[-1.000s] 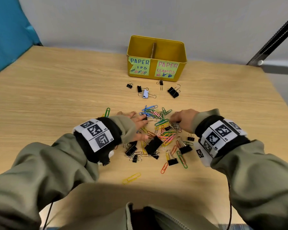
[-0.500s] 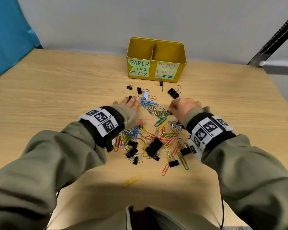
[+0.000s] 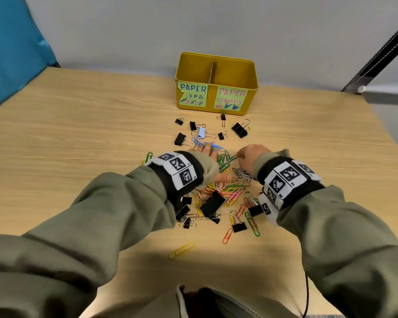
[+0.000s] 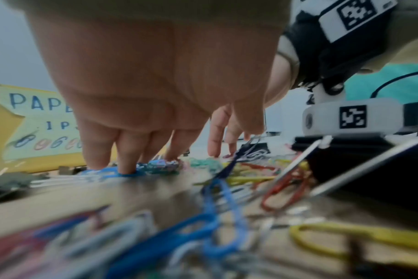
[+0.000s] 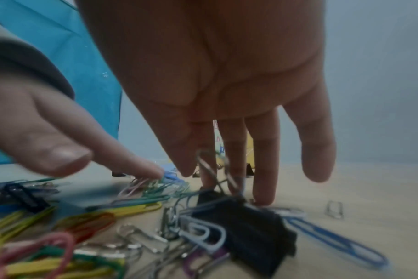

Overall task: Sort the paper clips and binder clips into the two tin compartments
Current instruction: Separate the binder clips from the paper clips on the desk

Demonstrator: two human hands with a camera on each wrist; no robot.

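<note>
A yellow tin [image 3: 251, 76] with a cardboard divider stands at the back, labelled for paper clips on the left and clamps on the right. A mixed pile of coloured paper clips [image 3: 232, 193] and black binder clips [image 3: 213, 203] lies in front of me. My left hand [image 3: 206, 151] presses straight fingers [image 4: 124, 160] down on blue paper clips [image 4: 103, 172] at the pile's far edge. My right hand [image 3: 248, 154] reaches down beside it. Its thumb and index finger [image 5: 196, 169] pinch the raised wire handle of a black binder clip [image 5: 251, 222], whose body lies on the table.
Several binder clips lie just before the tin, among them a large black one [image 3: 239, 129] and a pale one [image 3: 201, 133]. A loose yellow paper clip [image 3: 182, 249] lies near me. A teal panel [image 3: 9, 42] stands at the left and a black rod [image 3: 377, 49] at the right.
Both hands moved forward from the middle of the pile to its far edge. The left hand then slid right, dragging blue paper clips along. The right hand stayed near the green clips.
</note>
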